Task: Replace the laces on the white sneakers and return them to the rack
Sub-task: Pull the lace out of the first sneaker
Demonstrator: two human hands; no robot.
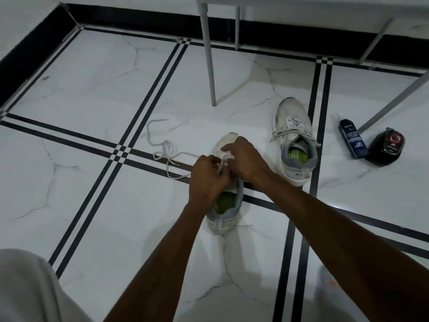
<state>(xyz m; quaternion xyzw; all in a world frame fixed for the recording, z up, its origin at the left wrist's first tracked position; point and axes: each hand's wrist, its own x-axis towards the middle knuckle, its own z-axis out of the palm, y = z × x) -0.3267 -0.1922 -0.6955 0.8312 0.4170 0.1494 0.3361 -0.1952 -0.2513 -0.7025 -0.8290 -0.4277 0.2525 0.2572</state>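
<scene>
A white sneaker with a green insole and grey collar stands on the tiled floor, toe pointing away from me. My left hand pinches a white lace over its tongue. My right hand curls over the eyelet area by the toe and pinches the lace there. Both hands hide most of the upper. A loose white lace trails across the floor to the left of this sneaker. The second white sneaker, still laced, stands to the right.
A blue bottle of cleaner lies beside a black round container on the floor at right. Grey legs of a rack or table rise behind the shoes. A black skirting runs along the wall. My pale-clothed knee fills the lower left.
</scene>
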